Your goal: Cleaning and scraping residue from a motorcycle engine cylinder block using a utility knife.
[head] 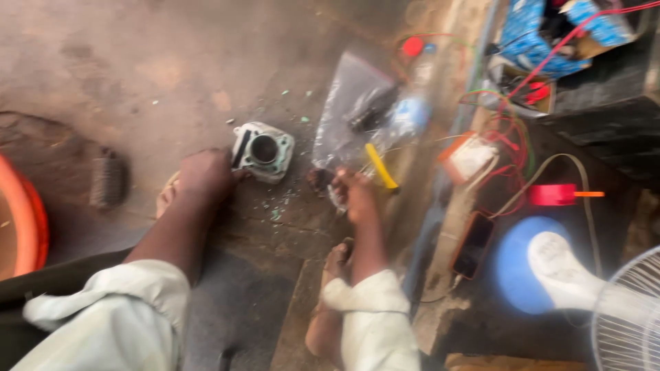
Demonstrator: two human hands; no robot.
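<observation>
A pale metal engine cylinder block (263, 150) with a round bore lies on the dirty concrete floor (137, 69). My left hand (203, 175) rests against its left side, fingers wrapped at its edge. My right hand (354, 194) is just right of the block, closed around a small dark part near a yellow-handled tool (380, 167). The picture is blurred, so the small part cannot be made out. Both forearms come from pale rolled sleeves.
A clear plastic bag (354, 110) with dark parts lies behind the tool. A wire brush (108, 180) lies left, beside an orange basin rim (33, 220). Red wires (512, 130), a phone (473, 244), a blue fan base (522, 264) and boxes (543, 34) crowd the right.
</observation>
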